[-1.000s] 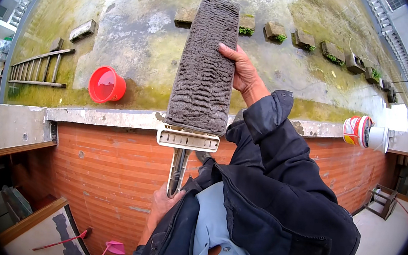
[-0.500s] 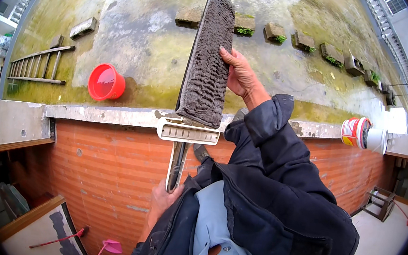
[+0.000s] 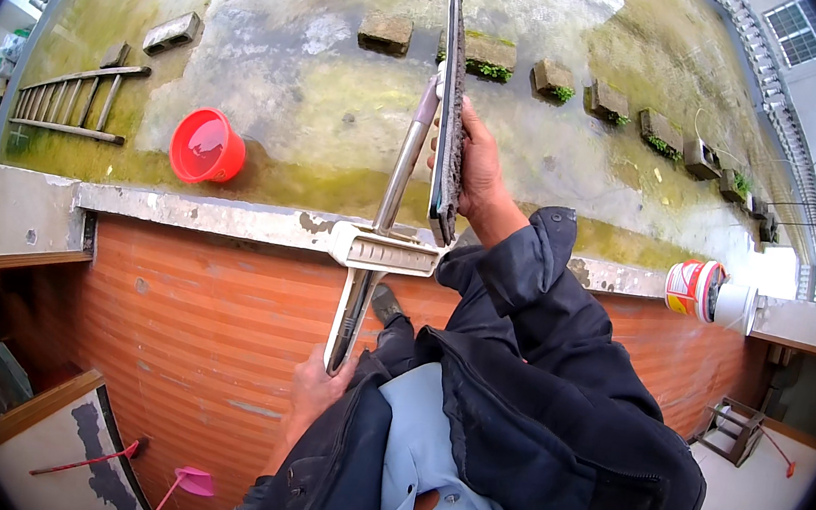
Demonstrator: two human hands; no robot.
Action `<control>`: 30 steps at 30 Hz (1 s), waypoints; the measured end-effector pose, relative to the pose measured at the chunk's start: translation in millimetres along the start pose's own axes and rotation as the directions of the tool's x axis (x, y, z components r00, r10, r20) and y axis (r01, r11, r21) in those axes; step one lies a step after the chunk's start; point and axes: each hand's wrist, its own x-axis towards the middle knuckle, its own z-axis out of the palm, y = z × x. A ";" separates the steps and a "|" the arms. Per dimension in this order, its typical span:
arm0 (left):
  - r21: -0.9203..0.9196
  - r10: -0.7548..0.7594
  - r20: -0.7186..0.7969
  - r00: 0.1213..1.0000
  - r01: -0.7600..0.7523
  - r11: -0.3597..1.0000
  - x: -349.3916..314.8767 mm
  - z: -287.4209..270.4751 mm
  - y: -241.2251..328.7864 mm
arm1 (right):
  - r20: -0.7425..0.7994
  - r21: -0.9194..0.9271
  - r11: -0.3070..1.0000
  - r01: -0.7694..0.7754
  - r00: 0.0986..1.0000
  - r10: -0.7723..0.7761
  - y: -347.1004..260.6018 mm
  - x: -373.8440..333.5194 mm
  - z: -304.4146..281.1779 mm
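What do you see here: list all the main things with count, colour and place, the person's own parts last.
Mop pad: one, grey-brown, upper centre, edge-on
Mop pole: one, silver and dark, centre
Slotted frame: one, white, around the pole
Bucket: one, red, left on the mossy ground
Ladder: one, brownish, lying far left
Blocks: several, grey-brown, mostly in a row across the back
Ledge: one, chipped off-white, across the middle
Containers: two, one red-white-yellow, one white, right
Stool-like frame: one, dark, lower right
Paddle: one, pink, bottom left
Left hand: one, bare, gripping the mop's lower end
Right hand: one, bare, gripping the pad
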 end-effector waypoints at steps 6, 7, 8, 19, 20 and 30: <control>0.037 0.058 -0.035 0.998 -0.057 0.998 -1.8 5.4 -1.4 | -0.040 -0.228 0.973 0.045 0.998 -0.056 10.4 17.5 -20.8; 0.020 0.058 -0.026 0.998 -0.057 0.998 -1.1 5.2 -0.7 | -0.043 -0.237 0.970 0.053 0.997 -0.065 11.3 20.6 -24.6; 0.003 0.058 -0.016 0.998 -0.058 0.998 0.1 3.8 1.5 | -0.047 -0.245 0.968 0.061 0.996 -0.075 11.9 23.5 -28.3; -0.018 0.065 -0.012 0.998 -0.065 0.998 -0.2 1.2 8.8 | -0.049 -0.276 0.957 0.090 0.993 -0.107 19.1 39.5 -43.2; -0.026 0.055 -0.002 0.998 -0.055 0.998 0.2 0.5 10.0 | -0.045 -0.274 0.957 0.097 0.993 -0.113 19.8 40.3 -45.5; -0.078 0.029 0.037 0.999 -0.026 0.997 2.3 0.4 12.9 | -0.038 -0.290 0.952 0.100 0.993 -0.116 18.4 45.3 -54.9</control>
